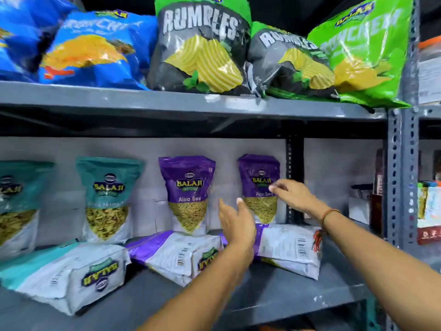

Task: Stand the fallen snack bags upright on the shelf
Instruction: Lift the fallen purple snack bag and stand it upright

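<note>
Spanning the view, the grey steel shelf (286, 295) carries the work on its lower deck, while the deck above is packed with big blue, black and green crisp bags (202, 48) that lean on one another and play no part here.

Along the back wall four pouches stand upright, propped on their flat bases: two teal ones and two purple Aloo Sev pouches, the left one (188, 194) free-standing and the right Aloo Sev pouch (259, 187) just in front of the black slotted upright (294, 177). In front lie the fallen ones, backs up and barcodes showing: a teal fallen pouch (64, 275), a purple fallen pouch (176, 254) and a second purple fallen pouch (291, 249) below the right forearm.

The right hand (293, 194) reaches to the front of the right Aloo Sev pouch, fingers spread and loose, apparently steadying it rather than gripping; actual contact is unclear. The left hand (236, 225) hovers open and empty between the two standing purple pouches, above the fallen ones.

Probably the fallen pouches must rise in front of the standing row, so a careless lift could knock that row over.
</note>
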A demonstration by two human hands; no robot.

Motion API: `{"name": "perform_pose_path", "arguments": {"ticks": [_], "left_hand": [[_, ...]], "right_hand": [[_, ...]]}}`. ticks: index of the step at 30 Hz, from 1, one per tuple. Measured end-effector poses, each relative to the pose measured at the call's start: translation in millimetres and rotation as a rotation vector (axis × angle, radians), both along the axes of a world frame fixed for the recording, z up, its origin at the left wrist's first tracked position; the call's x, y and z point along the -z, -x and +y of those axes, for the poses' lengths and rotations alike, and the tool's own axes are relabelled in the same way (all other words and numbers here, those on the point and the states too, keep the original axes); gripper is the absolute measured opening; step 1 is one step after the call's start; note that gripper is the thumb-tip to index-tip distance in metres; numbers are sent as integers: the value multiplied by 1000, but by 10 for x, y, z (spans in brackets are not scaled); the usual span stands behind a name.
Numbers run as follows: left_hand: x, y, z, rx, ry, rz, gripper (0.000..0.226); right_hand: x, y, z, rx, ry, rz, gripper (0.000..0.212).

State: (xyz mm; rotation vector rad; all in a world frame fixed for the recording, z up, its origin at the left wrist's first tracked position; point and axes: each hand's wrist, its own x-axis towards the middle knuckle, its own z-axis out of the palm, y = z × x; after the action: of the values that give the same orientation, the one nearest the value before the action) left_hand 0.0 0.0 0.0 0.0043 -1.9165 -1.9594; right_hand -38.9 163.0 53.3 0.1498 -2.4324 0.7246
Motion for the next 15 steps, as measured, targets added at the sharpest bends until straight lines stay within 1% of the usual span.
{"name": "perform_pose_path", "arguments": {"ticks": [2,3,4,5,6,7,8,9,10,11,13,15], "left_hand": [[138,30,126,-50,-67,-249,64],[270,56,197,-50,-125,-351,63],[360,51,252,-64,-207,-415,62],[463,67,316,-25,-307,-450,61],[559,90,406,38,-412,-446,63],[649,137,482,103,-476,-429,65],[690,128,531,166,-527,-429,63],[743,163,573,208,-561,-430,53],[748,173,600,232,-590,-438,37],[751,182,619,236,-609,-443,27],[737,184,649,222,-642,-464,29],[664,183,639,221,-632,-433,34]], "right_hand": [[115,138,183,36,-119,-261,28],[193,212,282,44,-181,-385,29],[255,227,337,53,-235,-529,35],[309,260,383,23,-233,-620,41],[362,280,416,-25,-129,-712,42],[439,364,492,-89,6,-814,38],[474,378,522,-149,109,-873,34],[530,471,591,-193,195,-919,31],[567,544,634,-231,246,-948,31],[589,582,679,-278,267,-972,32],[619,562,710,-338,308,-1018,32],[617,526,710,-348,348,-1006,37]]}}
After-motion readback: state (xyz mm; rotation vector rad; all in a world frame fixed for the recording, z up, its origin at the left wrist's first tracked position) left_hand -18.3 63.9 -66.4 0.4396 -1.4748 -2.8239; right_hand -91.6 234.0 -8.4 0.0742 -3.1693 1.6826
